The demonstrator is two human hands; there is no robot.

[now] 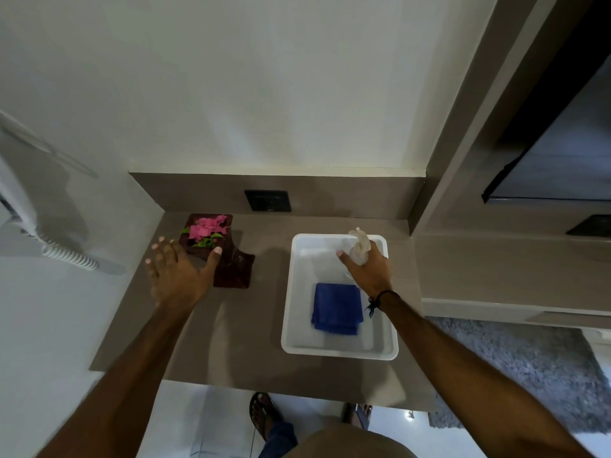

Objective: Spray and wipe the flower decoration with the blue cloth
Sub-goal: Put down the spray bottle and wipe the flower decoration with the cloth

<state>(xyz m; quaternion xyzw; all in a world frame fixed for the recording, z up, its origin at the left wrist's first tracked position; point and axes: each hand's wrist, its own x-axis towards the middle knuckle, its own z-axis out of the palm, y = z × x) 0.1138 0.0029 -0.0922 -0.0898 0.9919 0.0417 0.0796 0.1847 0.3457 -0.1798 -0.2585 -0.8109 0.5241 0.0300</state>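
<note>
On the brown counter [274, 365], far left, a curly white cord [71, 257] by the wall. Next, the left hand [175, 276], fingers spread wide, holding nothing, thumb right by the flower decoration [206, 234]. Pink petals and green leaves in a dark pot, near the back left corner. Further right, a white tray [337, 353] with the blue cloth [337, 309] folded inside. Above the cloth, the right hand [370, 271], wrapped around a clear spray bottle [360, 246] at the tray's back end. A black wall plate [267, 200] behind, between pot and tray.

Could tip the pot with a clumsy push from that open hand. Could wet the wall plate with a badly aimed spray. Nothing in the way between bottle and flowers.
</note>
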